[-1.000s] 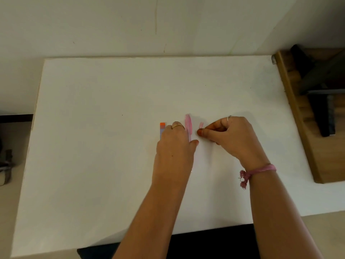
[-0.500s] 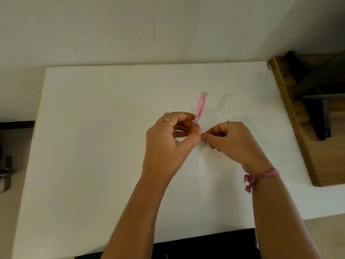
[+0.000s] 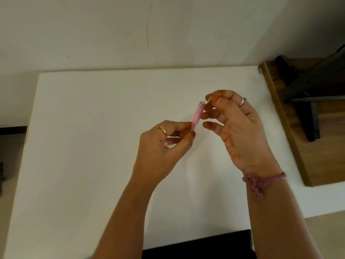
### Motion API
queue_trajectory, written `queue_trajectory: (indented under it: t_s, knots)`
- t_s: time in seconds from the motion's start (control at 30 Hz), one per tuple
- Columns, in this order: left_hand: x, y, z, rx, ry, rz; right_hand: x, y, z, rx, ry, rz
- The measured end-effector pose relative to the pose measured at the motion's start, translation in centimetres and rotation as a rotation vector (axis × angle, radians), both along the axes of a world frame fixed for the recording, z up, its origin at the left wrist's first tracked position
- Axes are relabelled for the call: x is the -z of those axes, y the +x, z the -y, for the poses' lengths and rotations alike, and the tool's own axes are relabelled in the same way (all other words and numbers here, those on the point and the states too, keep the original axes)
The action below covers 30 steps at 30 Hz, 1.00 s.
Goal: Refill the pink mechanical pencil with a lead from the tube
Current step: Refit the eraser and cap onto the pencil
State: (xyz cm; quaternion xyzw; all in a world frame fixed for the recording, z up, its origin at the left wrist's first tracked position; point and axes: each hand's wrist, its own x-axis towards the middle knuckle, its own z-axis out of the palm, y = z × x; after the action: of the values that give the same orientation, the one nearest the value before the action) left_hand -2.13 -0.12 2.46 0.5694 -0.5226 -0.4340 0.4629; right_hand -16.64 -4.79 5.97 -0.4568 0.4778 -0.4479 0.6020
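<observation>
— Where is the pencil right now?

— In my left hand (image 3: 164,146). I pinch the pink mechanical pencil (image 3: 197,115) near its lower end between my thumb and fingertips, above the white table (image 3: 93,146). It stands nearly upright, tilted a little to the right, with its open upper end pointing away from me.

— And your other hand?

— My right hand (image 3: 240,131) is just beside the pencil's upper end, palm turned towards me. Thumb and forefinger are pressed together on something thin and pale, right next to the top of the barrel. It is too small for me to say whether it is a lead or another part. My other 3 fingers are loosely curled, and 2 of their tips come close to the pink barrel; I cannot tell if they touch it.

— Can you see the lead tube?

— Not from here. If it lies on the table, my hands cover it.

— Anything else on you?

— 1 gold ring (image 3: 162,129) on my left hand, 1 silver ring (image 3: 243,101) on my right, and a pink thread bracelet (image 3: 261,181) knotted round my right wrist.

— What surrounds the table?

— A pale wall (image 3: 149,30) behind its far edge. To the right, touching the table's side, there is a wooden shelf (image 3: 302,146) with dark objects (image 3: 308,116) lying on it; I cannot make out what they are.
</observation>
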Motion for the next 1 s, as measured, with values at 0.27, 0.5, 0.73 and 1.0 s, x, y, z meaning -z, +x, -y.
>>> queue_trajectory:
  t_s: [0.27, 0.5, 0.73, 1.0]
  knots:
    - [0.3, 0.4, 0.0, 0.055, -0.021, -0.043, 0.4, -0.3, 0.0, -0.042, 0.013, 0.002]
    - [0.5, 0.6, 0.0, 0.077, 0.004, -0.025, 0.8, -0.5, 0.2, -0.038, -0.023, -0.051]
    - [0.6, 0.9, 0.0, 0.101, 0.026, -0.028, 1.1, -0.4, 0.3, -0.032, -0.085, -0.187]
    - [0.9, 0.9, -0.1, 0.111, 0.117, -0.079, 1.4, 0.1, 0.4, -0.01, -0.069, -0.173]
